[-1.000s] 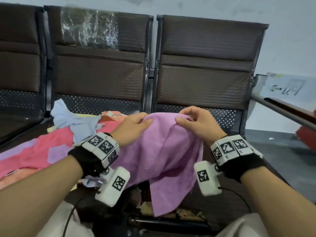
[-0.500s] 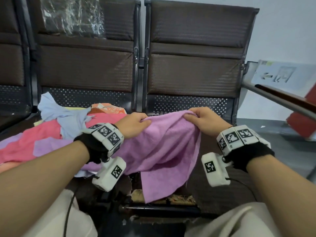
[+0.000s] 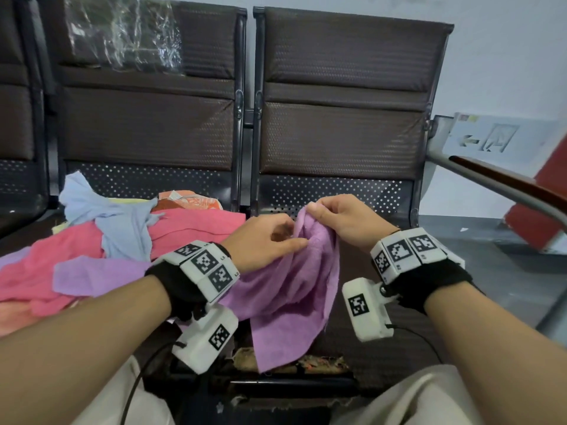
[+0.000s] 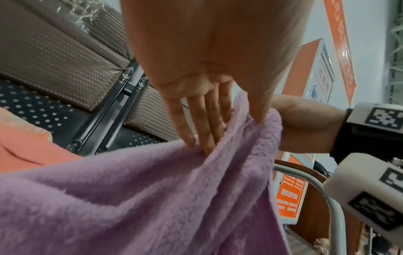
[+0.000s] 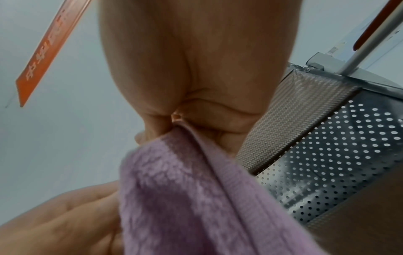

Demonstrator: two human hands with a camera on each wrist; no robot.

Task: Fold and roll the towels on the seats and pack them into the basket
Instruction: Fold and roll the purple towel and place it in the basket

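The purple towel (image 3: 291,289) hung over the front of the right seat (image 3: 352,342), its top corner pinched in my right hand (image 3: 346,222). My left hand (image 3: 264,243) lay against the cloth with fingers (image 4: 196,120) straight, seemingly just touching it. A heap of pink and blue towels (image 3: 122,237) covered the neighbouring seat.

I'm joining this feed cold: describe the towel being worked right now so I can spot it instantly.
Start at the row of brown seats; over the front of the right-hand seat hangs a purple towel. The right hand pinches its top edge while the left hand lays straight fingers on it. A second purple towel lies flat in the pile to the left; only this one is lifted.
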